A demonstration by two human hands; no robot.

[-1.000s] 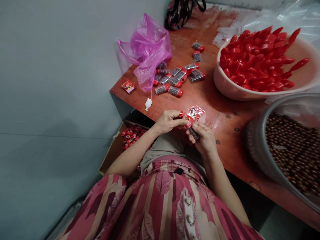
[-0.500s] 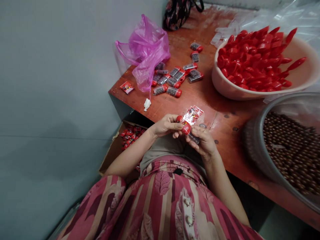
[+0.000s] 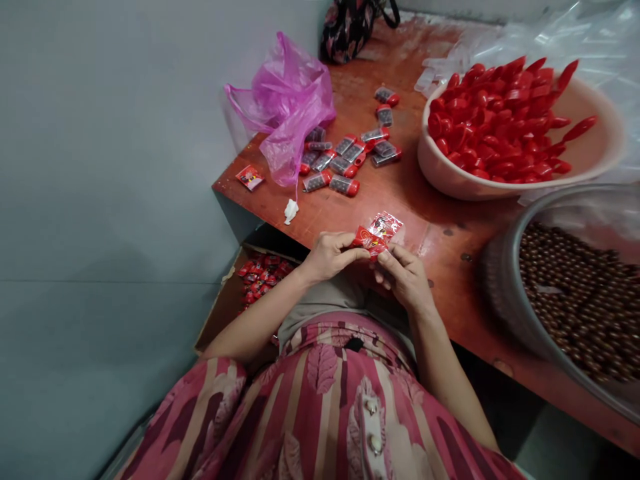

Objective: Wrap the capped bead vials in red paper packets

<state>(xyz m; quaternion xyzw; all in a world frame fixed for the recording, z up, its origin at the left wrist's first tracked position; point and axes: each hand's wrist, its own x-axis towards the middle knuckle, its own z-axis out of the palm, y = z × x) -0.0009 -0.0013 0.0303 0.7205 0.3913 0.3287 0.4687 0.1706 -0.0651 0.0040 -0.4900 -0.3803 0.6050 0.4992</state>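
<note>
Between my two hands, just off the table's front edge, is a small red wrapper [image 3: 369,241] with a printed design. My left hand [image 3: 333,255] pinches its left side between thumb and fingers. At its right end, the thumb and fingers of my right hand [image 3: 404,272] are closed on it. Just behind my hands, a stack of shiny printed packets [image 3: 386,225] lies on the table. Several clear tubes with red caps and dark balls inside, one of them a front tube [image 3: 344,185], lie farther back. Whether anything is inside the wrapper is hidden.
A pink bowl [image 3: 435,175] of red plastic pieces and a grey tub [image 3: 510,267] of brown balls stand at right. A purple bag [image 3: 295,87], white scrap [image 3: 291,211] and single packet [image 3: 249,177] lie at left. Below is a box [image 3: 220,303] of red wrapped pieces.
The clear tube part that showed under my right hand is out of sight. My right fingers have moved up to the wrapper's end, and the wrapper now lies flatter between both hands. The view has shifted slightly.
</note>
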